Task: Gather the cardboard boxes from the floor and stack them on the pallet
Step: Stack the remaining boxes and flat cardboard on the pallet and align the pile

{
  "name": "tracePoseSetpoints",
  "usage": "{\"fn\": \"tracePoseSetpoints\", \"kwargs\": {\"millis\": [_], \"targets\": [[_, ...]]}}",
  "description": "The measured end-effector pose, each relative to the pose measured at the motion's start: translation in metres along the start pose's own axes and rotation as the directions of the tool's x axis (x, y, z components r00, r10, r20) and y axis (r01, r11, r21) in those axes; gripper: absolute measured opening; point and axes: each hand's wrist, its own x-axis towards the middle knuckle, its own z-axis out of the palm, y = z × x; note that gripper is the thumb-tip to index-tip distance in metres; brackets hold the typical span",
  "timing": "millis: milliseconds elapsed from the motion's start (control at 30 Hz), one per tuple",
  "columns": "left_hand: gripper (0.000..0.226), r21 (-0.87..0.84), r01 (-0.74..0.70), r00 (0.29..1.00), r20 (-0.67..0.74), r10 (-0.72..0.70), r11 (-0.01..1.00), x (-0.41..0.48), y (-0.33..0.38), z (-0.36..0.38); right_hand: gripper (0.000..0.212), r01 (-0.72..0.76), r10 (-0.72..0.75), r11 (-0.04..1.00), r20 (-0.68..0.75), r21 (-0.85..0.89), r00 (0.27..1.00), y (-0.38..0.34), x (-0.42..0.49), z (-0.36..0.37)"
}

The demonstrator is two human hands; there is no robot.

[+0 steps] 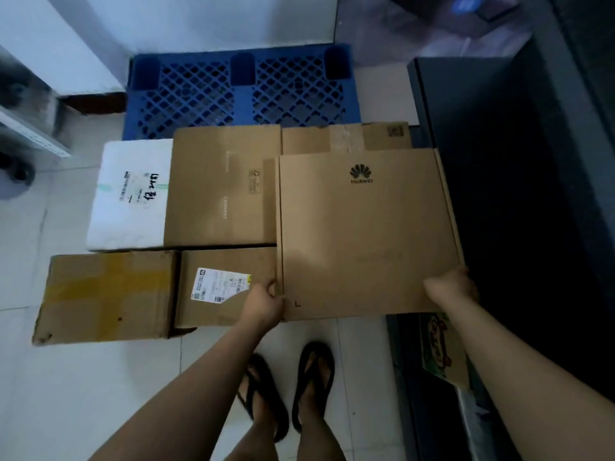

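Box (366, 234) flat, logo end toward pallet (239, 91)

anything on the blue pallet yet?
Nothing on the visible grid of the blue pallet. Its near edge is covered by the middle brown box and the taped box, so that strip cannot be checked.

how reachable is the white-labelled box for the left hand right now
Probably yes for reach: the labelled box lies right beside the left hand, nothing between. But that hand grips the Huawei box, so it isn't free.
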Motion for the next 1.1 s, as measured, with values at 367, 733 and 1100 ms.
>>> {"fn": "tracePoseSetpoints", "kwargs": {"millis": [367,733,1100], "targets": [[0.020,0.260,-0.224,0.972,-0.005,0.233,0.939,-0.063,0.004,-0.179,0.047,0.766,-0.595,0.453,0.484,-0.457,0.641,-0.163,-0.211,-0.030],[0.038,0.224,0.027,0.909,-0.410,0.069,0.974,-0.231,-0.287,-0.413,0.052,0.899,-0.736,-0.137,0.650,-0.416,0.189,-0.238,-0.589,0.136],[0.031,-0.324,0.279,0.645,-0.634,-0.427,0.904,-0.474,-0.671,-0.469,0.062,0.707,-0.432,-0.679,0.886,-0.198,-0.167,-0.119,-0.975,0.395]]}}
